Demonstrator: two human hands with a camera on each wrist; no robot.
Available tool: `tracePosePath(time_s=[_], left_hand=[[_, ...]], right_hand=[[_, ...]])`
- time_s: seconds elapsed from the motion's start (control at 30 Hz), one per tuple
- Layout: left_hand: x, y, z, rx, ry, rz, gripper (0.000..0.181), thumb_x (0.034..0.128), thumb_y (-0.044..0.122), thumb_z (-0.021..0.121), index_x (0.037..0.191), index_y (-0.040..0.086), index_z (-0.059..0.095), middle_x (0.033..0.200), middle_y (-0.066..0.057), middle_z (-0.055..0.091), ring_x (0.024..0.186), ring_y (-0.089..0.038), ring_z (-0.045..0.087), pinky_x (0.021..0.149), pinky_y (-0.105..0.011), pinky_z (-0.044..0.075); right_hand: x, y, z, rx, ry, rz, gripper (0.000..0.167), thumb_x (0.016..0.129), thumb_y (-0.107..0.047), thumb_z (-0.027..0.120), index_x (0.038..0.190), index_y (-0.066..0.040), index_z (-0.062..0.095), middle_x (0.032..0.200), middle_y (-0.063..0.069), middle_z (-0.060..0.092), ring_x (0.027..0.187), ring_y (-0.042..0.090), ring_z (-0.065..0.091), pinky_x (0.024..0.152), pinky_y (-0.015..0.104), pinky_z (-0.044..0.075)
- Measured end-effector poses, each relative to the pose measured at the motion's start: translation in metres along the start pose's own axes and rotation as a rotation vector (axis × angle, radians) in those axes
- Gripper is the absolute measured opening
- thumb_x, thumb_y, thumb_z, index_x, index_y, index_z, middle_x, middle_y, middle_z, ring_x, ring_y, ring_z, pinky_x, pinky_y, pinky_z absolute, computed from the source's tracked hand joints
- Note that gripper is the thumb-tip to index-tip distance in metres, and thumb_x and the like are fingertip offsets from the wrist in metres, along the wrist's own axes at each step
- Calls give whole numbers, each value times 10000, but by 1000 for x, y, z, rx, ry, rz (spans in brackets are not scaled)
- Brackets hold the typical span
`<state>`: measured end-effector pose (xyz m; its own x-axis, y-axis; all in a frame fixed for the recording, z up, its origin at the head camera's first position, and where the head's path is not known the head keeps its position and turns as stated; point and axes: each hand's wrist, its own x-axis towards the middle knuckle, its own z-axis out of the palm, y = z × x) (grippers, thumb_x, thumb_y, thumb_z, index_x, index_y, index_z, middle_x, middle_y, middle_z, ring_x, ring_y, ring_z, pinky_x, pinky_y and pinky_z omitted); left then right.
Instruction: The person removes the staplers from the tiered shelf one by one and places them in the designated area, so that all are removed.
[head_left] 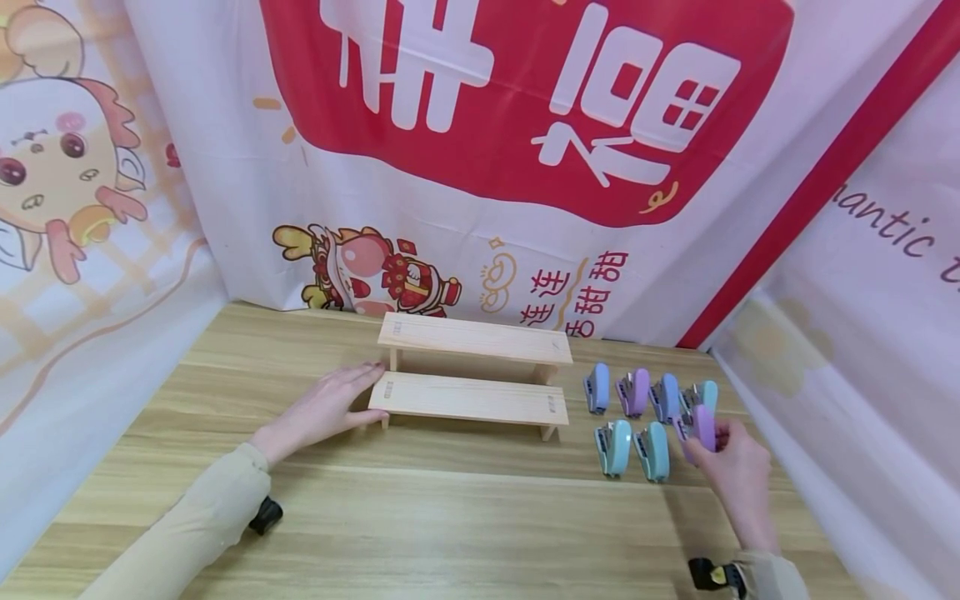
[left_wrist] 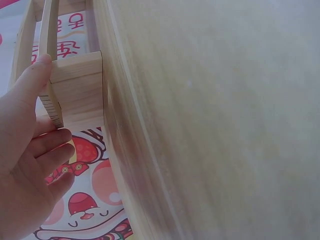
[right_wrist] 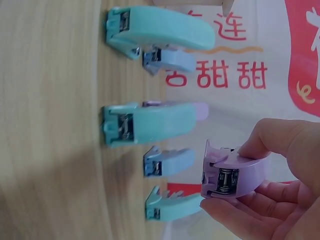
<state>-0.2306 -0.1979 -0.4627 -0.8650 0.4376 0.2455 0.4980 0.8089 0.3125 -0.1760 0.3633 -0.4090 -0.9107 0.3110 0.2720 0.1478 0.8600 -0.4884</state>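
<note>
My left hand (head_left: 341, 404) is at the left end of a two-tier wooden stand (head_left: 468, 398). In the left wrist view, my thumb (left_wrist: 32, 77) lies on the edge of the lower board, with the index finger partly hidden on its other side; the remaining fingers are loosely bent. My right hand (head_left: 738, 467) pinches a purple stapler (right_wrist: 235, 172) between thumb and fingers, above the tabletop. Beside it, teal staplers (head_left: 613, 448) (head_left: 652, 452) sit in front. Behind them is a row with blue staplers (head_left: 597, 388) (head_left: 665, 397), another purple stapler (head_left: 633, 392) and a teal stapler (head_left: 699, 398).
The wood-grain table (head_left: 450, 525) meets a printed cloth backdrop (head_left: 420, 192) close behind the stand. Cloth walls rise at the left (head_left: 90, 350) and right (head_left: 847, 383) edges of the table. The right wall is near my right hand.
</note>
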Motion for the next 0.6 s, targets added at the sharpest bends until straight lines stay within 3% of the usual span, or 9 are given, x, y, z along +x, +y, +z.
tracePosePath(time_s=[0.37, 0.6], left_hand=[[0, 1, -1, 3, -5, -3, 782, 883, 423, 729, 1469, -9, 442, 1500, -244, 466, 1374, -410, 481, 1139, -635, 371], [-1, 1, -2, 7, -9, -9, 784, 883, 429, 727, 1470, -6, 442, 1500, -244, 465, 1376, -411, 479, 1137, -637, 373]], right_hand=[[2, 18, 5, -8, -69, 41, 478, 832, -245, 752, 1109, 105, 579, 945, 303, 688, 723, 298, 659, 520, 255, 478], [4, 31, 10, 0, -144, 78, 502, 848, -241, 740, 1134, 126, 550, 1006, 340, 667, 770, 317, 674, 566, 315, 563]])
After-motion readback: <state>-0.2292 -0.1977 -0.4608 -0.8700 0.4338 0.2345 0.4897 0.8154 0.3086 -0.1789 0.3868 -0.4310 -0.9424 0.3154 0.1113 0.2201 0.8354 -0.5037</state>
